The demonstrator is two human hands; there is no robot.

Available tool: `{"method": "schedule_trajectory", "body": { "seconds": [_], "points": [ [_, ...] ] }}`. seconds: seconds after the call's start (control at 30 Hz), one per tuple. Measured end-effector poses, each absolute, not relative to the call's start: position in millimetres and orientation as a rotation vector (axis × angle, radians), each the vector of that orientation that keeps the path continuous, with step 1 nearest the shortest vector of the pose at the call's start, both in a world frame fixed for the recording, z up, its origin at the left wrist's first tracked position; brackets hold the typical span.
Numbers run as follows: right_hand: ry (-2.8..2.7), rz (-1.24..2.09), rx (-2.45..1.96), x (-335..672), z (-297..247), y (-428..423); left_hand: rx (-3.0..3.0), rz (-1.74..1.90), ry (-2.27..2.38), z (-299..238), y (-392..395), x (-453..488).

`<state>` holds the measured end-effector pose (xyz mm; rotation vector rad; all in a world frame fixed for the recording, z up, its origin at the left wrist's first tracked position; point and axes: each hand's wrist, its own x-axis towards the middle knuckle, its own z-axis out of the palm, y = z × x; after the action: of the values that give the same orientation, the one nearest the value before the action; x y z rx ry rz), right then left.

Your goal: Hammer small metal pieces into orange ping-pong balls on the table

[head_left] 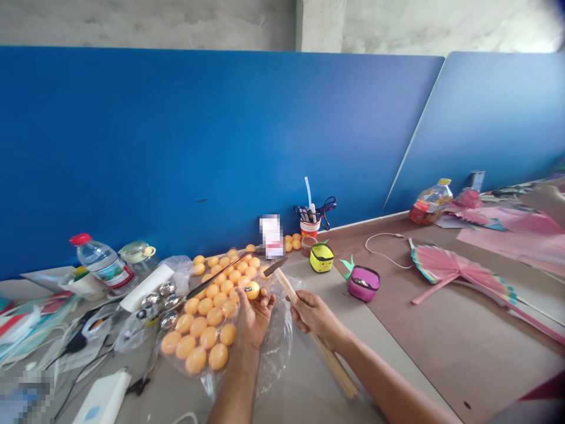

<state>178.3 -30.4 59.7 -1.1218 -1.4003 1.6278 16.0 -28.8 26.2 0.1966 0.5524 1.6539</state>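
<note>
The left hand (252, 318) pinches a smooth orange ball (253, 290) in its fingers; the right hand (314, 315), just beside, grips a pale wooden stick (329, 353).

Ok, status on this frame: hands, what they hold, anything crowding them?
Left hand pinches one orange ball. Right hand grips a wooden-handled tool, tip toward the ball. Bag of orange balls lies under and beside the left hand.

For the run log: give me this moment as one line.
left hand: holds orange ball | right hand: grips wooden stick | bag of orange balls beside
</note>
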Motion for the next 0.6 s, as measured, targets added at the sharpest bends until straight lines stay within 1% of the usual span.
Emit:
{"method": "schedule_trajectory", "body": {
  "seconds": [0.4,0.6],
  "points": [
    [-1.418,1.652,-1.12,178.3,55.0,-31.0,0.196,1.65,0.531,25.0,-29.7,16.4],
    [-1.436,1.646,-1.129,178.1,57.7,-32.5,0.227,1.655,0.593,27.7,-30.7,16.4]
  ]
}}
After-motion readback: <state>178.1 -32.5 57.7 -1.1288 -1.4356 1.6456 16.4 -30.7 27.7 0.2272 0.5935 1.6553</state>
